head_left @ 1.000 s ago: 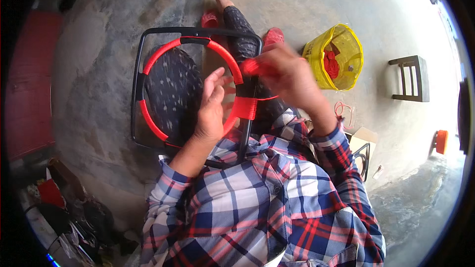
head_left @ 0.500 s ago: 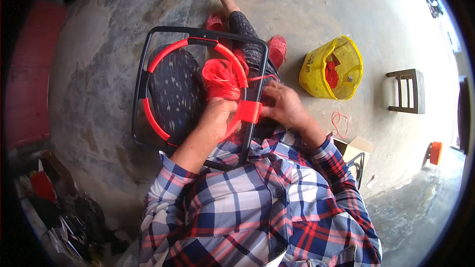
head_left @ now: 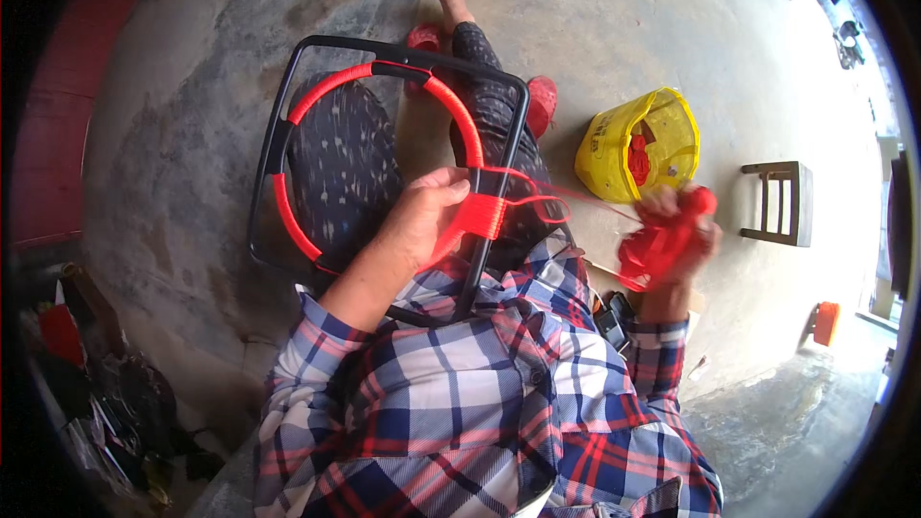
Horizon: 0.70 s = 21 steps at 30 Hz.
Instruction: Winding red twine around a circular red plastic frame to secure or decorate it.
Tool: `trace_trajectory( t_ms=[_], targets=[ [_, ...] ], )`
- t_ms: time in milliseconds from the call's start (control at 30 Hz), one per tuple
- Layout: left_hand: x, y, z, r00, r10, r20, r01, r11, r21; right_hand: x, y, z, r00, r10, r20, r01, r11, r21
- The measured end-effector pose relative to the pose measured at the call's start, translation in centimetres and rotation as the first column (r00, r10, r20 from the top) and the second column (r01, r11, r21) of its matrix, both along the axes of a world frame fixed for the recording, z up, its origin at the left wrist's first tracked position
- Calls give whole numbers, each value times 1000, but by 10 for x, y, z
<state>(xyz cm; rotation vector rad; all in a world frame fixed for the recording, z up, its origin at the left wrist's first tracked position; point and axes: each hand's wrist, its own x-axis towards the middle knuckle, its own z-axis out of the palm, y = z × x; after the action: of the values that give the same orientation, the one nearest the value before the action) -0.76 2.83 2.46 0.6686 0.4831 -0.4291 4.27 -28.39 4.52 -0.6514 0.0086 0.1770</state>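
A black metal frame (head_left: 451,65) with a round ring (head_left: 455,107) inside it rests across my lap. Red cord is wound tightly around parts of the ring, with bare black gaps between. At the right side, a flat band of red cord (head_left: 485,217) bridges ring and frame bar. My left hand (head_left: 422,221) is closed on the ring beside this band, thumb on top. Off to the right, my right hand (head_left: 708,240), blurred by motion, grips a bundle of red cord (head_left: 660,247). A strand with a loose loop (head_left: 549,201) runs between band and bundle.
A yellow bucket-like bag (head_left: 597,152) holding red cord stands beyond my right hand. Farther right are a small dark stool (head_left: 798,201) and an orange object (head_left: 826,323). Red shoes (head_left: 542,105) lie near my legs. Clutter (head_left: 115,403) fills the lower left.
The red cord bundle has left the ring's inside and moved far right in my right hand, drawing the strand out. My left hand keeps its place on the ring.
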Motion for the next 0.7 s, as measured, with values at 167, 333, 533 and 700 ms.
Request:
trace_trajectory(
  t_ms=[167,333,533,700],
  targets=[
    [-2,-1,11,997,53,55,-52,998,-21,16,-113,1,976,-215,37,209,969,130],
    [0,-2,11,991,3,130,-6,1000,21,21,-49,-24,941,-334,-42,257,792,-553],
    [-3,-5,11,997,-17,80,10,997,80,3,89,-20,746,652,-137,-506,422,-752],
    [-4,-2,4,998,-27,49,22,994,106,7,56,12,939,288,-190,-344,827,-445]
  ],
)
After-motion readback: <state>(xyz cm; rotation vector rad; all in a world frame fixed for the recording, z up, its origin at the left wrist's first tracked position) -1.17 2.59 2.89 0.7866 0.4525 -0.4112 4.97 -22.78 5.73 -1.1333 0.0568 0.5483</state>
